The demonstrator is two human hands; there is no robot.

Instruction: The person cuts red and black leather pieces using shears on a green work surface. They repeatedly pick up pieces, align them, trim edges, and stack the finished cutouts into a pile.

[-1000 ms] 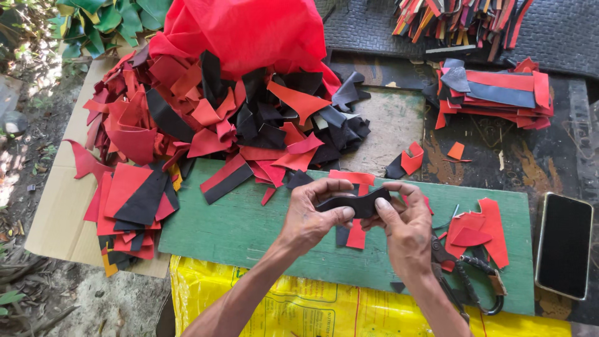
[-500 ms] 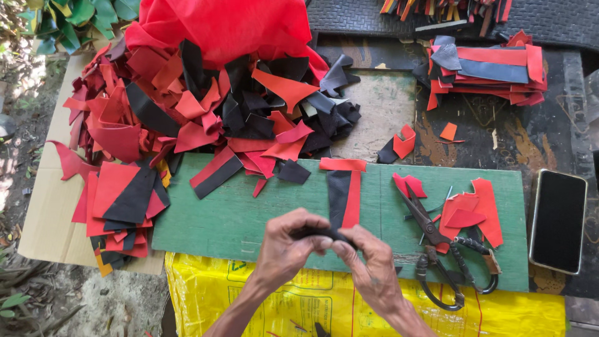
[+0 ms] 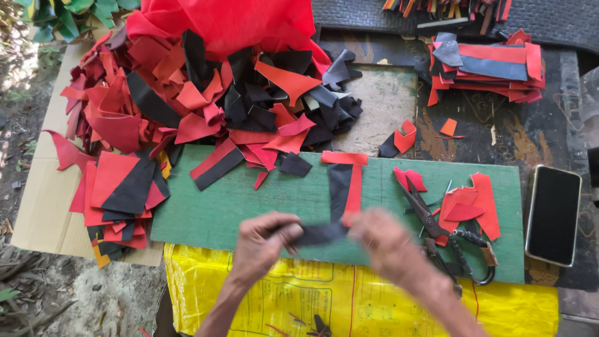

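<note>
Both hands meet over the near edge of a flat green board (image 3: 206,212), its painted surface matte and slightly scuffed. The left hand (image 3: 262,244) and the right hand (image 3: 382,244) each pinch one end of a small black strip (image 3: 319,234), a thin, limp piece of leather-like sheet stretched level between them; the fingers are closed on it, though motion blur hides how exactly they grip. The strip hangs just above the board, in front of a T-shaped arrangement (image 3: 346,181) of red and black strips lying flat on the green surface.

To the right of the hands, a pair of dark metal scissors (image 3: 446,234) rests on the board with its blades pointing away from the person, partly over some red offcuts (image 3: 468,206) with jagged, angular edges. Beyond the board's right end lies a dark smartphone (image 3: 553,215), glossy and rectangular, screen up.

Behind the board spreads a big loose heap of scraps (image 3: 206,93), red, orange-red and black, curled and irregular. A neater stack of cut pieces (image 3: 118,193) sits on a brown cardboard sheet (image 3: 40,206) at left, and another layered stack (image 3: 493,68) lies at far right. A crinkled yellow plastic sack (image 3: 349,299) covers the person's lap area below the board.
</note>
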